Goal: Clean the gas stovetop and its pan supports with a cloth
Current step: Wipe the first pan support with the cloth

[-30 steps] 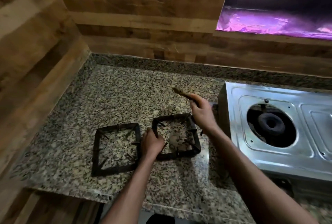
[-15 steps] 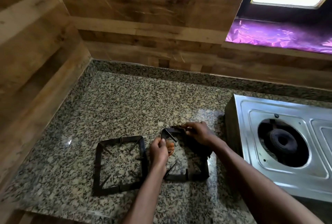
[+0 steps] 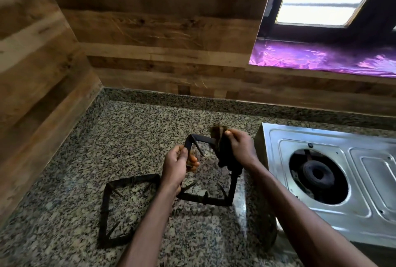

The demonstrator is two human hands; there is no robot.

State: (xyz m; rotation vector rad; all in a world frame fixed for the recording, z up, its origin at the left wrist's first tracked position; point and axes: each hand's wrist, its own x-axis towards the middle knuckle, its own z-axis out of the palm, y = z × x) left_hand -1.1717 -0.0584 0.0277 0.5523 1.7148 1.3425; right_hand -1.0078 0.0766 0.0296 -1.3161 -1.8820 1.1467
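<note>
A black square pan support (image 3: 232, 185) is tilted up off the granite counter, its far edge raised. My left hand (image 3: 177, 165) grips its left bar. My right hand (image 3: 241, 149) holds a dark brown cloth (image 3: 220, 138) wrapped over the support's far right corner. A second black pan support (image 3: 126, 209) lies flat on the counter to the left. The steel gas stovetop (image 3: 334, 183) sits at the right, its burner (image 3: 318, 173) bare.
The granite counter (image 3: 132, 138) ends at wooden walls on the left and behind. A window sill covered in purple foil (image 3: 321, 57) runs above the stove. The counter's front edge is near the bottom left.
The right pan support, flat on the counter before, is now lifted and tilted by both hands. My right hand has brought the cloth onto its far corner. The view has tipped upward.
</note>
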